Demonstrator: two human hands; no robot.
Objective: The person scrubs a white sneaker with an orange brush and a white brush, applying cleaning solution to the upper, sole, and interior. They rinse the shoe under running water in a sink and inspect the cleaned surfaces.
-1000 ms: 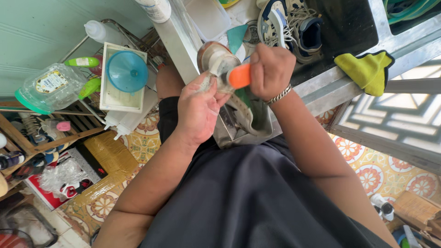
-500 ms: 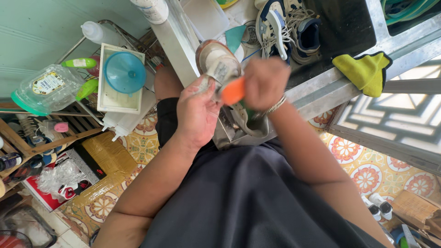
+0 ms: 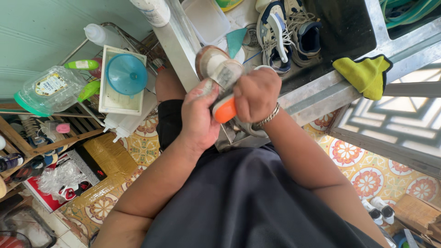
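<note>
I hold a dirty pale shoe (image 3: pixel 215 65) sole-up over the edge of a metal sink (image 3: pixel 317 94). My left hand (image 3: pixel 198 117) grips the shoe from the side, fingers wrapped around it. My right hand (image 3: pixel 255 94) is closed on an orange-handled brush (image 3: pixel 225 110), pressed against the shoe's side. A metal bracelet sits on my right wrist. The brush's bristles are hidden behind my fingers and the shoe.
A second sneaker pair, blue and white (image 3: pixel 287 27), lies in the sink. A yellow cloth (image 3: pixel 363 73) hangs over the sink rim. At left stand a blue funnel (image 3: pixel 125 73) on a white tub, a clear jar (image 3: pixel 46 89) and squeeze bottles. Patterned tiles cover the floor.
My right hand has moved the orange brush down and left along the shoe. The shoe has tilted slightly and my left hand stays gripping it.
</note>
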